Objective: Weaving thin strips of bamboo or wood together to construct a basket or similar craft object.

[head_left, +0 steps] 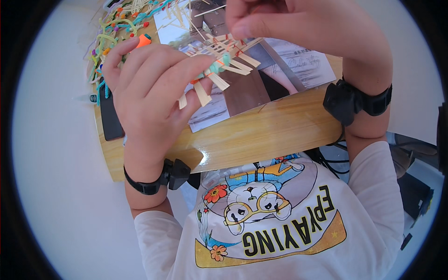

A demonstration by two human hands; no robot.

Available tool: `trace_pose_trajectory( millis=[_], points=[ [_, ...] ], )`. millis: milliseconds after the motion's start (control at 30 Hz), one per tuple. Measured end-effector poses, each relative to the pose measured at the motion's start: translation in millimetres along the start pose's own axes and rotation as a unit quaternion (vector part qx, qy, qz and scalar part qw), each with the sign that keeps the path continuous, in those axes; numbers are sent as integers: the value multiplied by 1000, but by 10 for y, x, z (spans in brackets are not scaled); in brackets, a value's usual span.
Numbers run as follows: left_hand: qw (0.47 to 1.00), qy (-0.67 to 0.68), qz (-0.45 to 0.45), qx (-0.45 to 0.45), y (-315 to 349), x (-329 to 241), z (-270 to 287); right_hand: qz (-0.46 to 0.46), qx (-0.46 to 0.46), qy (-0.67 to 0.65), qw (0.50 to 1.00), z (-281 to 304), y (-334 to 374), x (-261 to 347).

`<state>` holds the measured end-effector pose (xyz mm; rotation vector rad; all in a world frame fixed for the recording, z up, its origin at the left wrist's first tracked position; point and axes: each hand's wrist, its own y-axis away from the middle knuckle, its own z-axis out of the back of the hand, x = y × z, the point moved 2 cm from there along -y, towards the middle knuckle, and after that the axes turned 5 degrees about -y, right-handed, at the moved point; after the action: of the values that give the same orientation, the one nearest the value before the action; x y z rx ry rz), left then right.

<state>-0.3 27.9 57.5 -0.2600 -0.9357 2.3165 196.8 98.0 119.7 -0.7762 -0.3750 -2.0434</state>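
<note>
My left hand (144, 84) grips a small woven piece of pale flat strips (245, 58) between thumb and fingers. Its strip ends stick out toward me and to the right. Mint-green fuzzy yarn (216, 68) and bits of orange and red thread wrap around the strips. Above the piece's right side, my right hand (280, 21) has its fingers closed in a pinch, partly cut off by the top edge. What the pinch holds is hidden; red thread shows on the strips just below it.
A large printed photo sheet (298, 70) lies on the wooden table (261, 135) under my hands, with loose thin sticks at its far side. Colourful fuzzy stems and beads (123, 28) are heaped far left. A dark phone (110, 114) and a small bottle (88, 98) are at the left edge.
</note>
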Motion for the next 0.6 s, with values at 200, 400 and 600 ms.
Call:
trace_pose_trajectory(
  millis=[200, 400, 600],
  points=[
    [999, -40, -13, -26, 21, -31, -18, -31, -148, -57, 987, -193, 150, 18],
    [993, -20, 81, -83, 44, 34, -12, 16, -236, -1, 972, -465, 209, 87],
    [976, 59, 181, -104, 128, 88, -44, 13, -263, 32, 964, -547, 178, 144]
  ],
)
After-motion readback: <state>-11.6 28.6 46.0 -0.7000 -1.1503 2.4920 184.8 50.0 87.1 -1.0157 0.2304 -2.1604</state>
